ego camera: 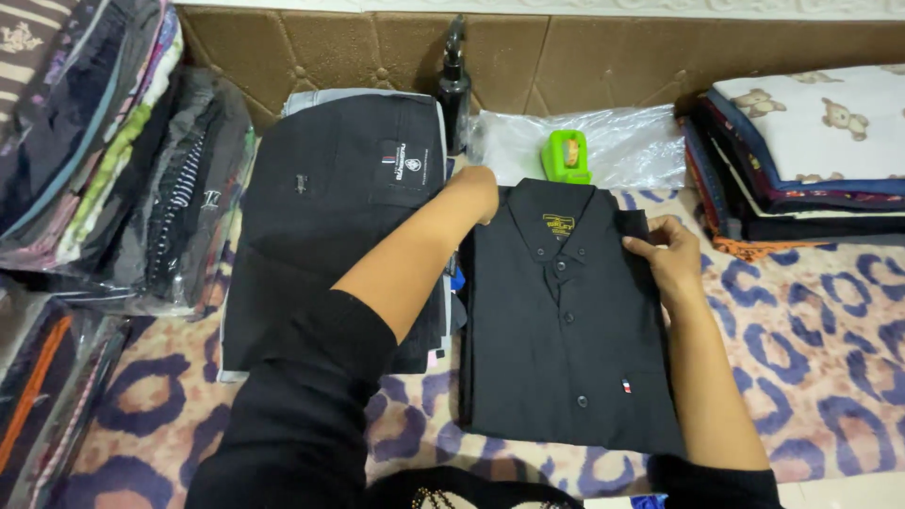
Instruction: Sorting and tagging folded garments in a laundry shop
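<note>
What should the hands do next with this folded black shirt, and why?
Probably press and square the shoulders. The left hand and right hand grip the folded black shirt at both top corners; it lies buttoned and flat on the patterned cover, but its right edge looks slightly uneven.

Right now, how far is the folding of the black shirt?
Done: the black shirt lies folded, buttoned, collar up. In hand: the left hand and the right hand grip its shoulders. Left: it is not yet on the stack of dark folded clothes beside it.
</note>
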